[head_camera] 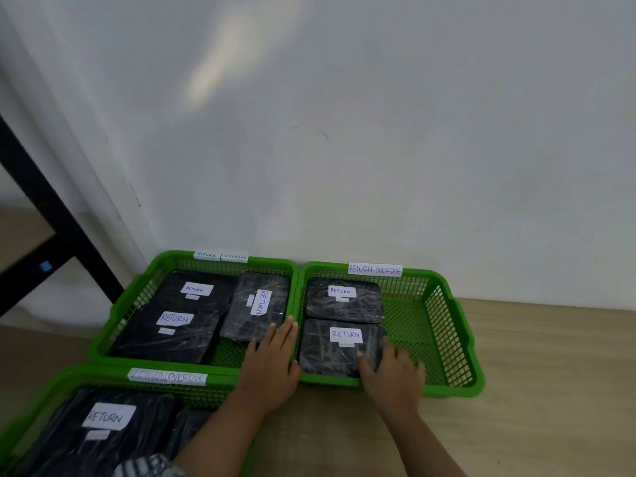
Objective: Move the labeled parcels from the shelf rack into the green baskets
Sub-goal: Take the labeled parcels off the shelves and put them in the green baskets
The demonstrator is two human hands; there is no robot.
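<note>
Right grip (392, 373) clamps the near-right corner of the parcel (339, 349); left grip (275, 358), spread flat, rests beside it

Light was soft, even and rather dim. A pale smear of glare lay on the wall (206, 74) high above-left of the right-hand basket (451, 390). Wrap on the parcels (344, 301) inside it glinted. Below-left of it the near basket (86, 373) was blurred; far left, the rack post (51, 215) leaned with lens distortion.
</note>
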